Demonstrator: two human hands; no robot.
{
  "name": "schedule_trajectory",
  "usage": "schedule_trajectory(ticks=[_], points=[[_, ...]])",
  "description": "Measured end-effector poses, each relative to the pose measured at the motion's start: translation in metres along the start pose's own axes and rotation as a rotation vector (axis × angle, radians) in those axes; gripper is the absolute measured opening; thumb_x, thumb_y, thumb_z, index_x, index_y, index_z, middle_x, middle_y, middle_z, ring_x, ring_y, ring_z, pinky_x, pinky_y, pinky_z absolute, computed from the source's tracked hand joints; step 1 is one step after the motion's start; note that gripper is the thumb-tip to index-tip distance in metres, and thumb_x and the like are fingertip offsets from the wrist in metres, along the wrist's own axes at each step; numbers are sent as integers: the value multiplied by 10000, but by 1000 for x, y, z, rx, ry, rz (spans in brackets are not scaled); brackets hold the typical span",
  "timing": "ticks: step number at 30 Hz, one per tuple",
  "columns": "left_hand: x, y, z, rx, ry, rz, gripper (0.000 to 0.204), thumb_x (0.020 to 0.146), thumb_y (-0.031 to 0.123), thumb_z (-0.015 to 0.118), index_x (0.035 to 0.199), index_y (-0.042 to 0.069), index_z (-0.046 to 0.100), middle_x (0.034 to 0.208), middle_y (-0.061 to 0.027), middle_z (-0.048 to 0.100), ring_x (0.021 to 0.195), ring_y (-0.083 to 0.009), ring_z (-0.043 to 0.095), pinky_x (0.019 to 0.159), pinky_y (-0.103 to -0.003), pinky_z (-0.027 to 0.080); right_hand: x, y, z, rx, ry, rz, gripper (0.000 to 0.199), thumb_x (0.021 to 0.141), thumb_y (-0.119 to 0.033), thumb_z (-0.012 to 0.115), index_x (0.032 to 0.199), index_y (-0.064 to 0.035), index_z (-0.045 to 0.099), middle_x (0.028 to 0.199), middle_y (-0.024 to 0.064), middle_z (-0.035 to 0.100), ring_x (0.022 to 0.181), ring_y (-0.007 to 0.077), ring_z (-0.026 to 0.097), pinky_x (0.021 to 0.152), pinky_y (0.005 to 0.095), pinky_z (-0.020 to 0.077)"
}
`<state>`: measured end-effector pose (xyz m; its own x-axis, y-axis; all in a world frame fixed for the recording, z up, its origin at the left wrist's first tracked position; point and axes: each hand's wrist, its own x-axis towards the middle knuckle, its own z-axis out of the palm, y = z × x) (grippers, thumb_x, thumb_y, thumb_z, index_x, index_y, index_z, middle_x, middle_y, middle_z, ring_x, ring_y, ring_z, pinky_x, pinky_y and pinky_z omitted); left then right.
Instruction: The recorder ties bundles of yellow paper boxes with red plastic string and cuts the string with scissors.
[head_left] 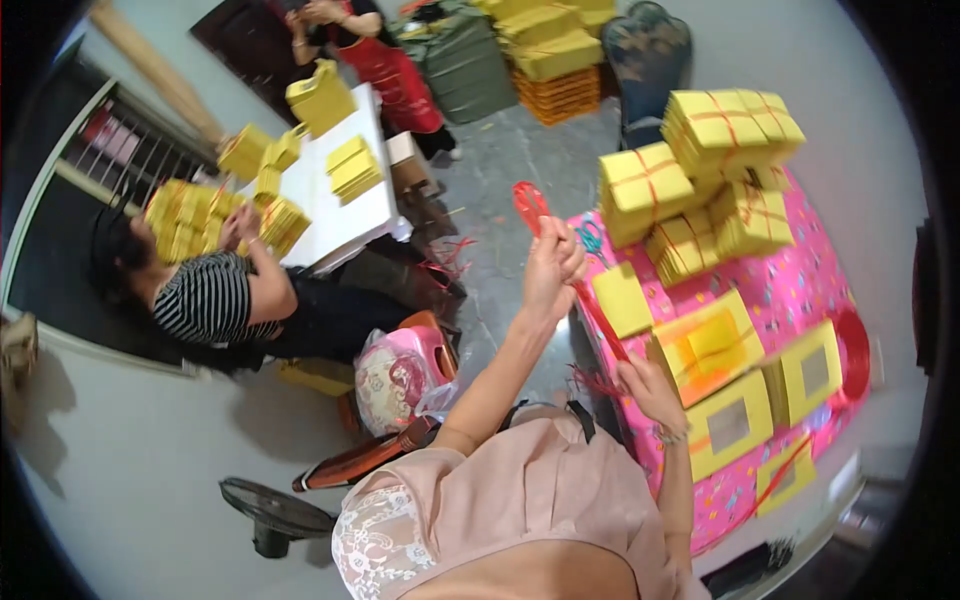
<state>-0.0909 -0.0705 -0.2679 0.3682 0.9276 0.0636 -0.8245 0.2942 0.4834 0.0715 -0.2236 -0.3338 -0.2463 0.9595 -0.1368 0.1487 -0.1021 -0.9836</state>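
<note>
My left hand [553, 270] is closed round a red plastic strap [604, 322], and a bunched loop of it sticks up above the fingers. The strap runs down to my right hand [648, 390], which grips it lower, beside the table's near edge. Close to my right hand lie yellow sheets with square windows [727, 428] and a yellow piece with an orange patch [705, 347]. A small yellow stack [622, 300] and teal-handled scissors [589, 237] are near the strap.
The pink patterned tablecloth [815, 240] carries strapped yellow paper bundles [735, 130] and a red strap coil [852, 355]. At left, a person in stripes [215, 305] handles yellow bundles at a white table [325, 215]. Another person in a red apron [385, 80] stands beyond. A fan [270, 515] stands lower left.
</note>
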Motion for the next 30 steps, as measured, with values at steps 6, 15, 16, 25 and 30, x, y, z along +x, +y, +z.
schedule_trajectory(ticks=[6,15,16,25,30], points=[[-3,78,-103,96,277,355,320,947,389,380,751,142,436,547,64,272,410,-46,220,364,-217,186,-60,15,-64,-268,-202,157,252,930,-219,446,815,-4,514,667,-12,478,583,78,452,519,232,384],[-55,-36,-97,2201,133,622,438,877,321,473,1165,-8,453,1000,-230,547,921,-379,526,829,-448,402,-41,3,-43,-542,-89,103,315,898,-300,473,842,1,545,687,195,526,632,348,519,597,401,414],[-55,-47,-81,2007,-125,477,431,886,303,455,1184,-8,452,999,-221,552,939,-367,524,849,-428,395,-27,-5,-39,-513,-131,83,317,899,-303,466,812,-9,547,690,193,536,645,350,526,592,410,410],[-57,-82,-35,1325,-463,-318,354,913,268,451,756,-30,560,610,-117,591,543,-135,567,505,-313,435,4,-22,-44,-492,-262,-21,361,918,-334,390,860,-21,561,747,129,588,739,273,573,707,364,434],[-47,-45,-81,1546,-110,16,409,881,203,554,580,-26,396,519,57,358,518,-49,313,444,-259,273,-41,1,-76,-322,-205,22,390,942,-362,382,833,-12,514,716,105,533,661,211,513,644,329,419]])
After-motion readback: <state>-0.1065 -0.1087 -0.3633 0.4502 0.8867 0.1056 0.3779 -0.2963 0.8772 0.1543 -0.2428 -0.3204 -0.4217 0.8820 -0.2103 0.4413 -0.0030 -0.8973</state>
